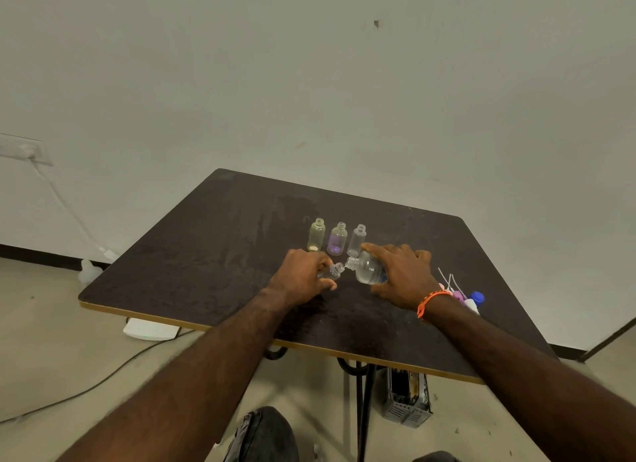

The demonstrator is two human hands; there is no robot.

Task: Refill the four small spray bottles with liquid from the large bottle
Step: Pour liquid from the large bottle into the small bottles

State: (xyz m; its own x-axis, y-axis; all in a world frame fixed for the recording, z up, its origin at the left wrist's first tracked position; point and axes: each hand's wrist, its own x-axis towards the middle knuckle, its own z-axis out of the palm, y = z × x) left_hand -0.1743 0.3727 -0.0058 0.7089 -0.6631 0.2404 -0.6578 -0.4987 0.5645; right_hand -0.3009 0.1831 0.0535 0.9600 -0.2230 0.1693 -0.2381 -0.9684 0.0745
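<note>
Mid-table, the right hand grips the tipped large bottle, mouth to the small bottle gripped by the left hand. Next: steady pouring, then the three bottles behind.

Crowding the tabletop behind the hands – three uncapped bottles; lying right – loose caps; staying open leftward.

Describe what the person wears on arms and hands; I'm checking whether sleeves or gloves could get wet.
Both forearms are bare, with no sleeves in view. Neither the left hand nor the right hand wears a glove, and I see no rings. The only thing worn is an orange braided wristband with small dark and yellow markings, around the right wrist.
</note>
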